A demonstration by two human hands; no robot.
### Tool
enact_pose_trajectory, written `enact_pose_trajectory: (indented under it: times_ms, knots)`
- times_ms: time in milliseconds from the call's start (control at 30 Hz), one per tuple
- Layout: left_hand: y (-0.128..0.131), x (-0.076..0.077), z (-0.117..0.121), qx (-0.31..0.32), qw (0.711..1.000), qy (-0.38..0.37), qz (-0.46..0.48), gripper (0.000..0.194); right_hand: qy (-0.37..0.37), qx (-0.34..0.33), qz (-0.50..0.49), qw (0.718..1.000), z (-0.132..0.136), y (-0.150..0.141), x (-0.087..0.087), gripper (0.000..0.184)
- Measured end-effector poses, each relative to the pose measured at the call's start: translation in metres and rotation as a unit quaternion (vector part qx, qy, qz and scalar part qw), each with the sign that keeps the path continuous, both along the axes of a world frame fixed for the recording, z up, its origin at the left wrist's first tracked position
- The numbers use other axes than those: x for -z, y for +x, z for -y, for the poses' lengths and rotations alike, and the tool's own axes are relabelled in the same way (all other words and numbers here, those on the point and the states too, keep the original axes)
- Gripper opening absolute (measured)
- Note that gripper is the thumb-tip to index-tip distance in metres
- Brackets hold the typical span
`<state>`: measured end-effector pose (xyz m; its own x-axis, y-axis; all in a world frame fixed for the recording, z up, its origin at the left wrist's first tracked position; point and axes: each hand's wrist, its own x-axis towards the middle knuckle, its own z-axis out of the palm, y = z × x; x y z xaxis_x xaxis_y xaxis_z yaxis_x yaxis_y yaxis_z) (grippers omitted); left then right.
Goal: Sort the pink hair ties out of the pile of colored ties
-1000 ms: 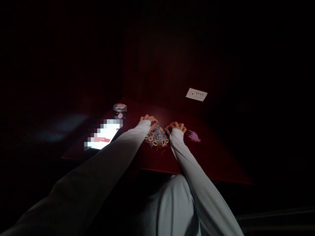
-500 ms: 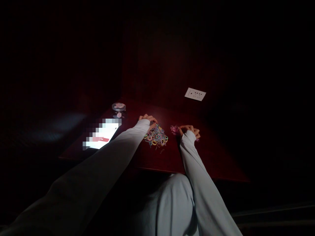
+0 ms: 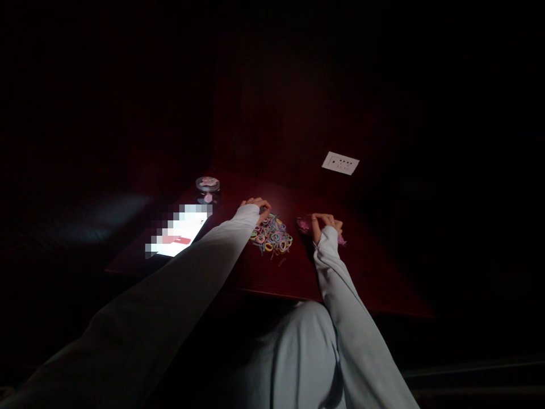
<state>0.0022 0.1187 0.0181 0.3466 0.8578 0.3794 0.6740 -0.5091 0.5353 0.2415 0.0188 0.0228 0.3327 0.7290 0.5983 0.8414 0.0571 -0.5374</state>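
Note:
A loose heap of small multicoloured elastic hair ties (image 3: 272, 236) lies on the dark red table. At its far left edge is my left hand (image 3: 255, 205), fingers curled down against the heap and drawn together with the thumb; whatever is between the fingertips is hidden. To the right, my right hand (image 3: 327, 224) arches low over a smaller pink-purple bunch of hair ties (image 3: 304, 225), which shows on both sides of it. Its bent fingers stand apart from the thumb, with no held item visible. A ring is on one finger.
A lit phone-like screen (image 3: 181, 233), partly pixelated, lies at the left. Behind it stands a clear lidded jar (image 3: 208, 190). A white socket plate (image 3: 340, 163) sits on the dark wall. The table's front edge (image 3: 272, 293) runs above my knee. Surroundings are very dark.
My right hand has shifted slightly left over the pink-purple bunch, so more of it shows on the right. My left hand stays at the heap. The whole view has moved slightly.

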Motion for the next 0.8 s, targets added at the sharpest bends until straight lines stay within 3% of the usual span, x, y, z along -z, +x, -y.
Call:
enact_pose_trajectory:
  times_ms: [100,200,467,667,800]
  knots:
    - [-0.001,0.002,-0.005,-0.009,1.0,-0.004,0.016,0.017,-0.022,-0.167,0.072,0.983,0.0,-0.011,0.003,0.029]
    - [0.0,0.007,-0.014,0.005,0.999,0.0,0.045,0.018,-0.044,-0.242,0.098,0.964,-0.002,-0.018,0.005,0.026]
    - [0.007,0.014,-0.016,0.142,0.987,0.008,0.073,0.02,-0.036,-0.227,0.086,0.969,-0.002,-0.016,0.006,0.023]
    - [0.006,0.013,-0.005,0.121,0.992,-0.014,0.016,0.038,-0.043,-0.232,0.095,0.967,-0.001,-0.019,0.004,0.024]
    - [0.007,0.016,-0.005,0.119,0.993,-0.001,-0.019,0.039,-0.064,-0.227,0.094,0.967,0.0,-0.02,0.002,0.025]
